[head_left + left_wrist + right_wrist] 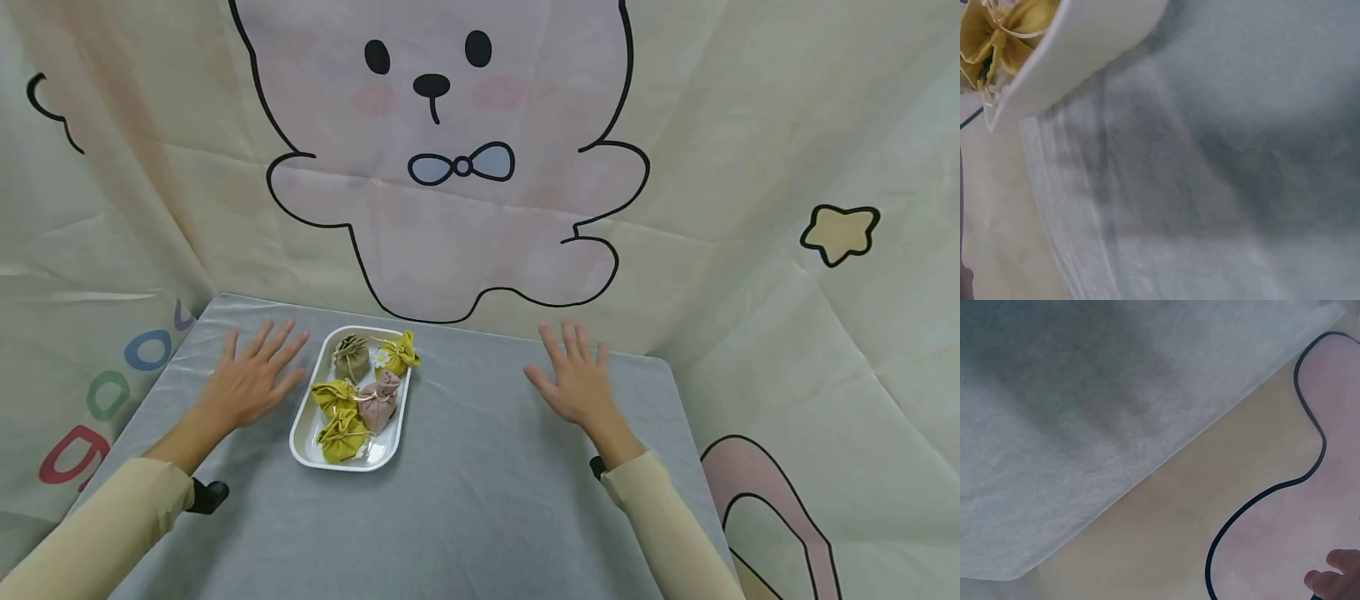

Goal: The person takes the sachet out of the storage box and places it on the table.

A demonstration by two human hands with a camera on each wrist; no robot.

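Beige sleeves (97, 533) filled the lower corners; left hand (251, 383) and right hand (579, 387) were spread, holding nothing. The white tray (304, 437) of cloth pouches (377, 402) sat left of centre; a left-hand sweep could have jolted out the yellow pouch (399, 354) at the upper-right rim.

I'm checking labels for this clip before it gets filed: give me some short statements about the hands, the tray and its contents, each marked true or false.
1. The white tray holds tied yellow pouches. True.
2. The left hand and the right hand both hold nothing. True.
3. The left hand is curled round the tray's rim. False: it is beside the tray, fingers spread.
4. A mauve pouch lies in the tray. True.
5. The right hand is nearer the tray than the left hand. False: the left hand is nearer.
6. The tray stands on bare wood. False: it stands on a grey cloth.
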